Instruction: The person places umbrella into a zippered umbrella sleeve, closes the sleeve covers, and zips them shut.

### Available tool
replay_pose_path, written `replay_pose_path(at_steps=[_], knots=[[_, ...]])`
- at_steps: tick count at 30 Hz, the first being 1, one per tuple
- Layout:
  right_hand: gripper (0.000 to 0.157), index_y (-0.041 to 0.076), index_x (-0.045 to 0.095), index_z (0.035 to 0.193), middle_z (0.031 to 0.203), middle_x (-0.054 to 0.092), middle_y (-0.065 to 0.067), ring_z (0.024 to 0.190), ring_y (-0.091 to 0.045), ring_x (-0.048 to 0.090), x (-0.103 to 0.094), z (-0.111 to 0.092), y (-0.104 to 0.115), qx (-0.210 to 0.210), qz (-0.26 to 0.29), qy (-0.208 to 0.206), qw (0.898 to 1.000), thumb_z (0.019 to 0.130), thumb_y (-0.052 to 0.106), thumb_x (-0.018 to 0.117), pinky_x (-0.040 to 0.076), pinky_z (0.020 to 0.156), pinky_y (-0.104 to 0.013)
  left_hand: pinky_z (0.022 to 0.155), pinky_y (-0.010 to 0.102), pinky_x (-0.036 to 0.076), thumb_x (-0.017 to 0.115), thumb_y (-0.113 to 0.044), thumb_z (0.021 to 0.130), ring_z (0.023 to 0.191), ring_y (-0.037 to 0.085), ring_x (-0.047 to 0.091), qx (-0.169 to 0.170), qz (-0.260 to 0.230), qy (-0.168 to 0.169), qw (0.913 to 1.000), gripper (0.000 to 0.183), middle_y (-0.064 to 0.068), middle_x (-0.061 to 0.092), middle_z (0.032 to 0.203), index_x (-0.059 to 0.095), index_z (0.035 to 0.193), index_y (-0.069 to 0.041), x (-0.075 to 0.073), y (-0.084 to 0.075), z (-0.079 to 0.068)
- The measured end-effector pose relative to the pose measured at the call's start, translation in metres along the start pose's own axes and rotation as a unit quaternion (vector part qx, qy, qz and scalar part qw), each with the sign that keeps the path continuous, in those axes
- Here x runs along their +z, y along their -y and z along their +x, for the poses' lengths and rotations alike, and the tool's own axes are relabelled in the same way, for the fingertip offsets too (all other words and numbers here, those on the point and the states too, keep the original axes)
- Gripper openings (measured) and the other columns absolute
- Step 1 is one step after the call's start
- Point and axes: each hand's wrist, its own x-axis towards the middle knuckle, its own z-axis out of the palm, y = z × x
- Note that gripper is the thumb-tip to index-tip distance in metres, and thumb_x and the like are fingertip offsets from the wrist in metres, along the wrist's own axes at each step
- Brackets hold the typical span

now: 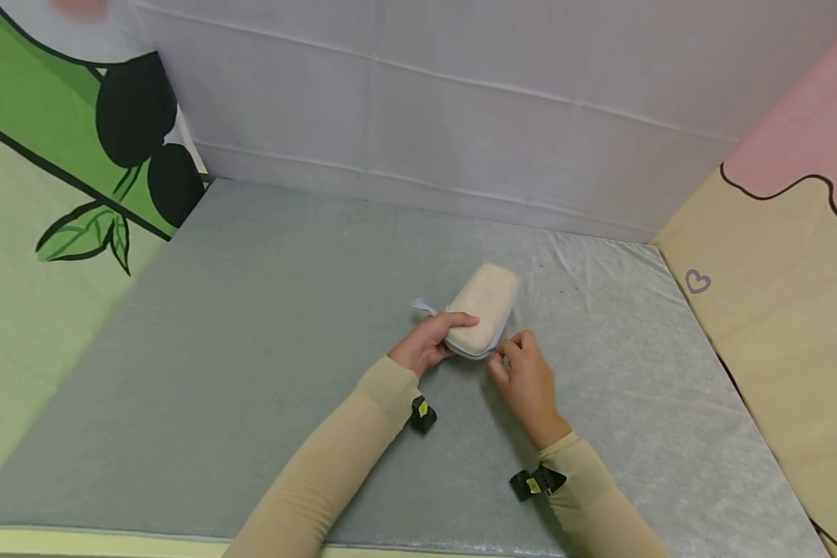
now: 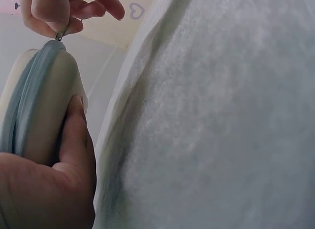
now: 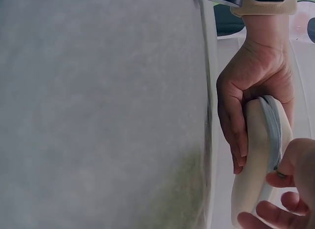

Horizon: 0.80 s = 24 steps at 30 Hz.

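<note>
A cream zippered case [image 1: 487,301] with rounded corners and a grey-blue zip band is held above the grey cloth. My left hand [image 1: 427,342] grips its near left end, thumb on top and fingers underneath. A grey fabric loop [image 1: 423,306] sticks out on the case's left side. At the near right corner, my right hand [image 1: 530,384] pinches the small metal zipper pull [image 2: 58,37] between thumb and forefinger. In the right wrist view, the zip band [image 3: 272,125] runs along the case's side, and the right hand's other fingers are loosely bent. The case's inside is hidden.
Grey cloth [image 1: 251,325] covers the table beneath both hands, wrinkled towards the right. A pale curtain [image 1: 460,116] hangs behind it. Printed panels stand on the left [image 1: 35,310] and right [image 1: 774,310]. Each wrist wears a small black camera [image 1: 423,415].
</note>
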Motion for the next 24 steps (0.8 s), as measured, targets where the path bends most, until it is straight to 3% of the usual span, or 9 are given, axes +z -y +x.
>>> replay_pose_path(at_steps=[14, 24], knots=[[0.016, 0.008, 0.055, 0.069, 0.078, 0.041, -0.005, 0.057, -0.014, 0.044, -0.0048, 0.0028, 0.0063, -0.026, 0.036, 0.009, 0.999, 0.078, -0.003, 0.059, 0.041, 0.05, -0.029, 0.072, 0.031, 0.05, 0.069, -0.009, 0.079, 0.083, 0.02, 0.062, 0.009, -0.012, -0.033, 0.9994, 0.046, 0.011, 0.061, 0.102, 0.053, 0.121, 0.001, 0.0044, -0.0038, -0.0014], [0.02, 0.01, 0.052, 0.067, 0.078, 0.04, -0.005, 0.055, -0.01, 0.033, -0.0059, 0.0015, 0.0095, -0.048, 0.055, 0.018, 0.997, 0.076, -0.007, 0.059, 0.034, 0.047, -0.025, 0.067, 0.03, 0.049, 0.07, -0.009, 0.078, 0.077, 0.019, 0.061, 0.009, -0.014, -0.038, 0.9991, 0.044, 0.009, 0.06, 0.096, 0.054, 0.119, 0.0, 0.006, -0.0033, -0.0004]])
